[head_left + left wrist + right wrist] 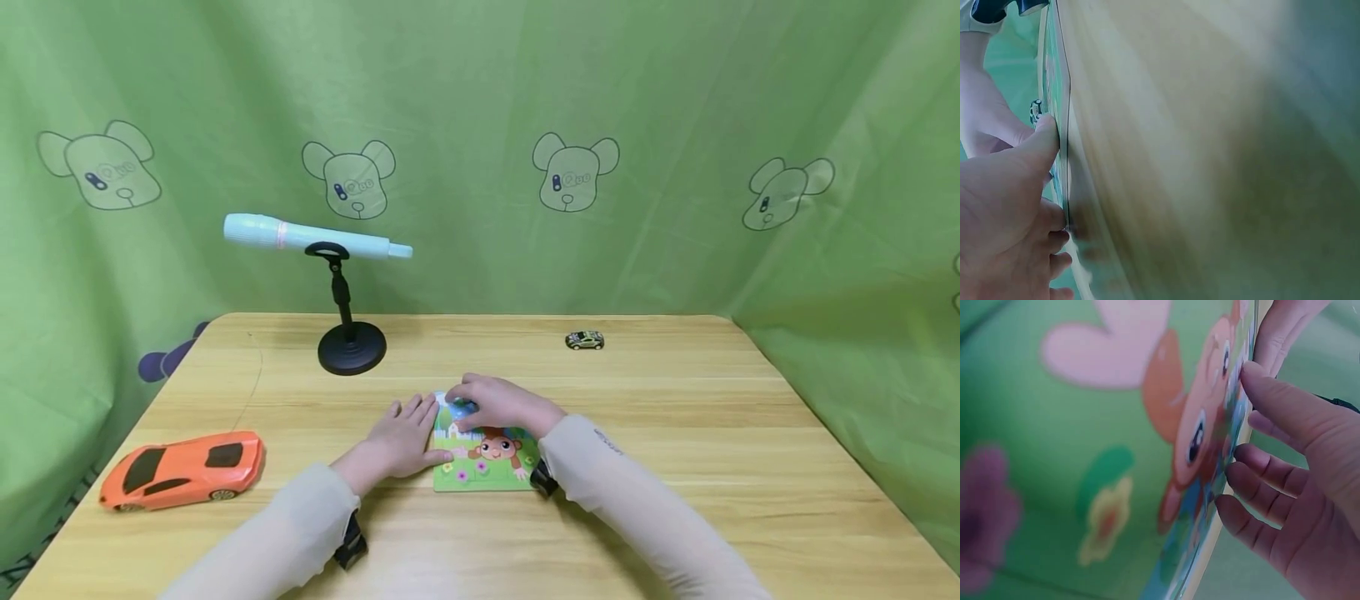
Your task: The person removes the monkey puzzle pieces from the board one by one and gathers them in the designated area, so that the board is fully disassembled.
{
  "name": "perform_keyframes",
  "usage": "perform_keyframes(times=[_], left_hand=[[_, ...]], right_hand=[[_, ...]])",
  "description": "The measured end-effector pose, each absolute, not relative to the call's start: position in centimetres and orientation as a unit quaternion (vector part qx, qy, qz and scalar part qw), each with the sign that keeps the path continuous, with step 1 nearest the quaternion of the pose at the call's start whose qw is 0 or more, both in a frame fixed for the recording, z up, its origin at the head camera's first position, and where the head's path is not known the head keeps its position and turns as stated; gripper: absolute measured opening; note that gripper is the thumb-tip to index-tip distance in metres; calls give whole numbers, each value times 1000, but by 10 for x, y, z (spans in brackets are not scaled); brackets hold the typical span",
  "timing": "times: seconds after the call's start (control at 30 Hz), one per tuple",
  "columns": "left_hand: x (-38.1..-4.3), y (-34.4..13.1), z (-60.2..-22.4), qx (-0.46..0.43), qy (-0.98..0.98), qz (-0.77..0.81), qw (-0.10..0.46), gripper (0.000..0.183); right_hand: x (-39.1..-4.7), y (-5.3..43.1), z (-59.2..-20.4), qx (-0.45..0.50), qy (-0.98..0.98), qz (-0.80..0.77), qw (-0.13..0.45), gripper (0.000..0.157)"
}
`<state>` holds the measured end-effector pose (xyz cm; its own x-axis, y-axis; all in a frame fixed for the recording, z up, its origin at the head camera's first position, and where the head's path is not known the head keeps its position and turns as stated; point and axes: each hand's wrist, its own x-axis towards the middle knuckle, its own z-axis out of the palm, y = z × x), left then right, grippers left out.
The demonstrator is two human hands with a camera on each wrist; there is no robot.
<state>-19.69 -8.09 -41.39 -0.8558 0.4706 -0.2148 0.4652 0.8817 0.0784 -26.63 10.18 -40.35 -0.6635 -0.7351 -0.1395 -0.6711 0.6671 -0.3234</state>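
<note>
A picture puzzle [472, 477] with a cartoon monkey, flowers and a white fence lies flat on the table; thin seams cross its surface in the right wrist view. My left hand [403, 440] rests along its left edge, fingers straight, thumb reaching over the border. Over its upper left part is my right hand [498, 402], thumb and fingers curved around a blue puzzle piece [461, 408]. In the right wrist view the right fingertips [1230, 503] are right at the picture surface, with the monkey's face [1200, 419] beside them. The right hand and forearm hide the puzzle's upper right.
An orange toy car [187, 471] stands at the left of the wooden table [675, 467]. Behind it, a light blue microphone [360, 242] sits on a black stand [352, 348]. A small toy car [585, 340] is near the back edge. Green cloth [465, 100] hangs around the table.
</note>
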Motion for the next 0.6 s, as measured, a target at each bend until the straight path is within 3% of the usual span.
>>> perform_keyframes(times=[0.6], left_hand=[[-197, -78, -412, 240, 964, -4, 115, 82]], right_hand=[[-270, 96, -401, -397, 901, -108, 137, 47]])
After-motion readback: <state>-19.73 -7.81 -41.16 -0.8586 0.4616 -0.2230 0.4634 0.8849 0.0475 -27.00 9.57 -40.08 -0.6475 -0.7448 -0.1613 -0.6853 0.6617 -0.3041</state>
